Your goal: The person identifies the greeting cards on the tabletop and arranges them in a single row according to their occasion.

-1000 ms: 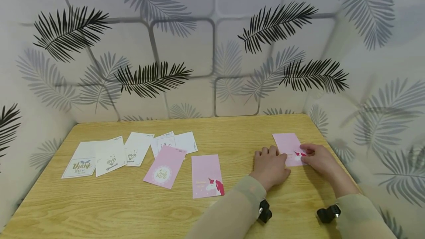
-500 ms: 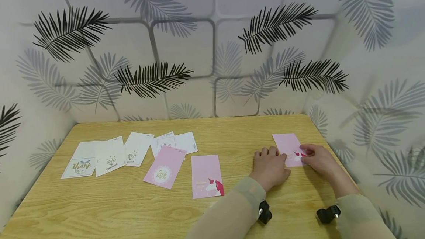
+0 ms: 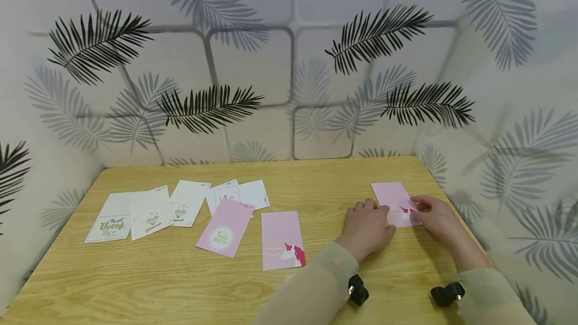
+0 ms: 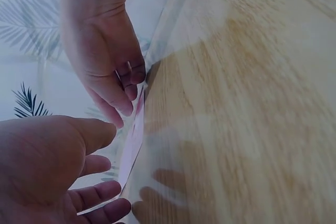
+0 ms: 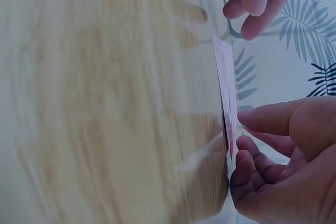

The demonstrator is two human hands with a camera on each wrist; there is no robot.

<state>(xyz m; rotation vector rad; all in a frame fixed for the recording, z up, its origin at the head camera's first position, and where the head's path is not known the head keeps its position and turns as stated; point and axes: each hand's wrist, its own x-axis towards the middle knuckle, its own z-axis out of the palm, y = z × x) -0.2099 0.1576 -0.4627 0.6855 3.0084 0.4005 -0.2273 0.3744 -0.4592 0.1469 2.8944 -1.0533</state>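
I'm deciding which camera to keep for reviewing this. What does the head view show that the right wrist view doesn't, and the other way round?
Only the head view: the Thank You card, Smile More card, other unicorn card and sleeves.

Only the right wrist view: the curled fingers under the right hand, and the pink card nearly edge-on.

Both: that card, the right hand, at least part of the left hand, the wooden table and leaf-patterned wall.

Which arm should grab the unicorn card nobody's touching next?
Probably the left grip: it's nearer the untouched unicorn card; the right grip is farther off, at the edge of the other unicorn card.
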